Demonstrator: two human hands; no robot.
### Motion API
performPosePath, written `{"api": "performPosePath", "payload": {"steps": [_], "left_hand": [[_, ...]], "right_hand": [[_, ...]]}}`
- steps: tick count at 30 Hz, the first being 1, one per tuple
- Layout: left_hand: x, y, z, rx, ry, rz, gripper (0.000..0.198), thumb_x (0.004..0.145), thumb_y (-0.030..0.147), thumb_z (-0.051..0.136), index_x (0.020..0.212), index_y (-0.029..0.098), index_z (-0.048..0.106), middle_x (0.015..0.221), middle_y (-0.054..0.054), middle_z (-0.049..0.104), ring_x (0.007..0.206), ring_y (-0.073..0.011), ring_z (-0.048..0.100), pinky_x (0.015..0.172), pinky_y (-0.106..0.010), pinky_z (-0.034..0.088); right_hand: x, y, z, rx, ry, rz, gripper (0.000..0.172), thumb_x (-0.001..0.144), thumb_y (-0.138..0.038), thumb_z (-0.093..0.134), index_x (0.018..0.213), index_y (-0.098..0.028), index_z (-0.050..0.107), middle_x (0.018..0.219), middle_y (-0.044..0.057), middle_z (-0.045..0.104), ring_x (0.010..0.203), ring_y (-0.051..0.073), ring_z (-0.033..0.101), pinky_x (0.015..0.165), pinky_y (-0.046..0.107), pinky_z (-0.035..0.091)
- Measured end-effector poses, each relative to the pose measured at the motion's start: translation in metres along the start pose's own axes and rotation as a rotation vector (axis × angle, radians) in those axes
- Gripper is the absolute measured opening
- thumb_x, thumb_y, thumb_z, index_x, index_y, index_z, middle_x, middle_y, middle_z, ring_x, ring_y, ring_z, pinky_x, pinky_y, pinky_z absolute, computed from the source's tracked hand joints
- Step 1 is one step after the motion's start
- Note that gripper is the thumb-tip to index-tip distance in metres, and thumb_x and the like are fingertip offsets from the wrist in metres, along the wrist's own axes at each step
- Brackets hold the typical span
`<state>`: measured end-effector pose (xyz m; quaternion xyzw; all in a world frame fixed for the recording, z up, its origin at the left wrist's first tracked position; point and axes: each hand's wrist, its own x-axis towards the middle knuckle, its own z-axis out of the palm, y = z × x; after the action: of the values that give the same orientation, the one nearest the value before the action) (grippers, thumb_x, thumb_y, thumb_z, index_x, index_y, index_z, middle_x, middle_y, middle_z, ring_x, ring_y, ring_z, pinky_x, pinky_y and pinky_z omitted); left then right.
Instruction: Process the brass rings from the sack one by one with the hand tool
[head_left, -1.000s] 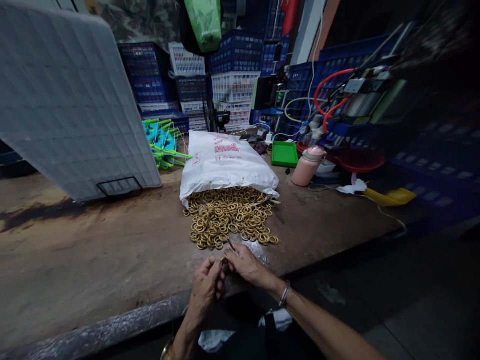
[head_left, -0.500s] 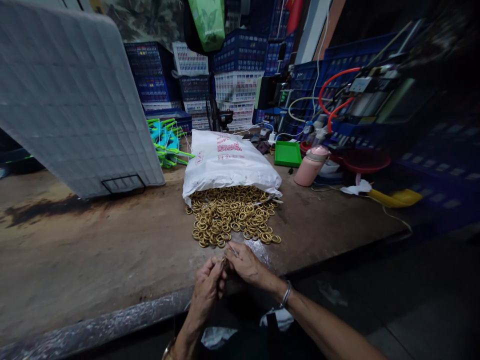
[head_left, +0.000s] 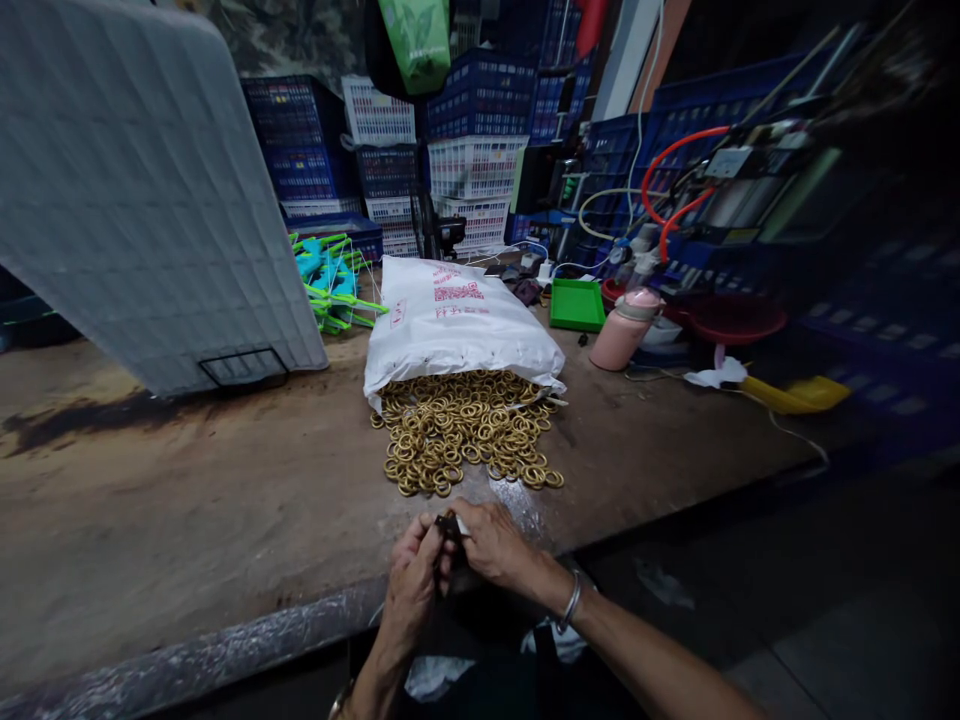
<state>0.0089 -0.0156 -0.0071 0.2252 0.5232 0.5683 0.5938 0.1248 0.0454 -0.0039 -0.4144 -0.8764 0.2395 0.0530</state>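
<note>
Just past the table's front edge, my left hand [head_left: 415,568] is closed, thumb and fingers pinching a small dark-and-gold piece [head_left: 448,522] that looks like a ring, mostly hidden by the fingertips. Close against it, my right hand [head_left: 499,545] grips a slim metal tool [head_left: 463,526], of which only a pale flat part shows at the fingers. The fingertips of both hands nearly meet. Beyond them lies a loose heap of brass-coloured rings [head_left: 465,430], spilling from the open mouth of a white printed sack [head_left: 465,320] lying on its side.
Left on the wooden table [head_left: 225,510] stands a large pale ribbed panel [head_left: 165,200]. Behind the sack are green and blue plastic pieces [head_left: 337,285]. A green tray [head_left: 576,305], pink bottle [head_left: 626,330] and yellow scoop [head_left: 795,394] sit rightward. Stacked crates [head_left: 480,165] line the back.
My right hand has turned and drawn slightly lower, so the tool that pointed up toward the heap now lies against the piece in my left hand. The left hand has barely moved.
</note>
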Motion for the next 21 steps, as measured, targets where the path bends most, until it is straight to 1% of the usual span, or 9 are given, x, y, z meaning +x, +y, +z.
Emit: {"api": "performPosePath", "payload": {"steps": [5,7,10,14,16,18,21], "left_hand": [[0.004,-0.005,-0.001,0.047,-0.002,0.049,0.038,0.062,0.052,0.061,0.074,0.018,0.048,0.053,0.006,0.051,0.034,-0.0026,0.035,0.030,-0.013,0.028],[0.005,-0.008,-0.002,0.082,0.023,0.055,0.039,0.063,0.053,0.060,0.074,0.018,0.047,0.052,0.006,0.051,0.034,-0.0031,0.036,0.030,-0.013,0.029],[0.004,-0.011,-0.001,0.121,0.048,0.046,0.038,0.063,0.054,0.058,0.071,0.019,0.047,0.049,0.007,0.049,0.032,-0.0030,0.034,0.030,-0.014,0.028],[-0.006,-0.007,0.000,0.114,-0.007,0.024,0.033,0.067,0.050,0.059,0.068,0.018,0.049,0.051,0.006,0.049,0.033,-0.0022,0.033,0.030,-0.013,0.024],[-0.012,-0.004,-0.001,0.051,-0.039,-0.012,0.031,0.067,0.046,0.061,0.069,0.018,0.050,0.053,0.005,0.051,0.035,-0.0026,0.035,0.032,-0.014,0.024],[-0.015,-0.003,-0.003,-0.054,-0.057,-0.040,0.029,0.068,0.044,0.061,0.070,0.017,0.052,0.055,0.004,0.053,0.037,-0.0031,0.037,0.034,-0.014,0.026],[-0.015,-0.002,-0.006,-0.197,-0.066,-0.044,0.028,0.069,0.042,0.060,0.069,0.015,0.055,0.065,-0.001,0.059,0.044,-0.0046,0.042,0.038,-0.016,0.030]], "right_hand": [[0.001,0.001,0.004,-0.044,0.021,0.014,0.028,0.069,-0.014,0.039,0.094,-0.017,0.051,0.076,0.006,0.062,0.067,0.017,0.054,0.057,0.026,0.027],[0.001,0.001,0.005,-0.050,0.017,0.016,0.029,0.068,-0.013,0.039,0.094,-0.018,0.051,0.076,0.006,0.062,0.067,0.017,0.054,0.056,0.026,0.027],[0.003,0.002,0.003,-0.070,0.003,0.020,0.029,0.069,-0.011,0.039,0.095,-0.017,0.051,0.074,0.006,0.062,0.067,0.017,0.055,0.056,0.026,0.028],[0.009,0.009,-0.003,-0.143,0.017,0.095,0.029,0.070,-0.009,0.039,0.096,-0.014,0.051,0.075,0.009,0.062,0.066,0.018,0.055,0.056,0.026,0.028],[0.014,0.014,-0.007,-0.163,0.058,0.133,0.029,0.070,-0.008,0.039,0.096,-0.014,0.050,0.075,0.008,0.061,0.064,0.017,0.055,0.055,0.026,0.027],[0.019,0.017,-0.010,-0.164,0.130,0.150,0.027,0.071,-0.008,0.038,0.095,-0.015,0.049,0.074,0.007,0.061,0.064,0.016,0.054,0.055,0.025,0.027],[0.028,0.019,-0.010,-0.123,0.207,0.186,0.019,0.075,-0.014,0.041,0.092,-0.015,0.048,0.075,0.006,0.060,0.066,0.015,0.054,0.056,0.024,0.027]]}}
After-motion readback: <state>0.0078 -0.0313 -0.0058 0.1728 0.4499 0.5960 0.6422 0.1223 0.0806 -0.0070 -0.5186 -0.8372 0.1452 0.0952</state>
